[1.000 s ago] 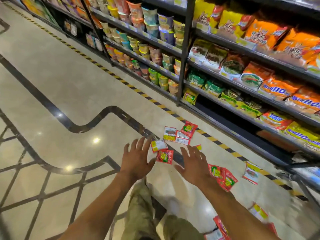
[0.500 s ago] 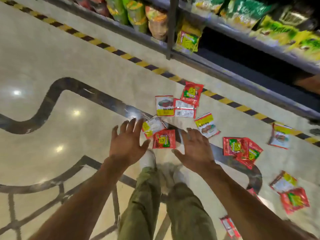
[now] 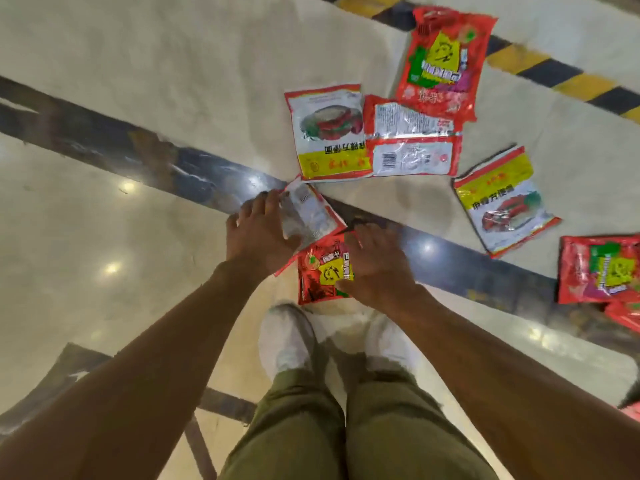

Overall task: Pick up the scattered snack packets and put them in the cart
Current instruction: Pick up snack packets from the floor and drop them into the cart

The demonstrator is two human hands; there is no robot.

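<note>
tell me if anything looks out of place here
Yes: snack packets lie strewn on the shop floor, some face down, at odd angles. A red packet overlaps the hazard stripe. The left hand and right hand reach for the nearest two.

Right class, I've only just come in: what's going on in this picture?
A person is bending over a shop floor strewn with snack packets. The left hand rests on a silvery packet and the right hand on a red packet beside it. Neither is lifted yet. More packets lie beyond, including a white and yellow packet. No cart is in view.
</note>
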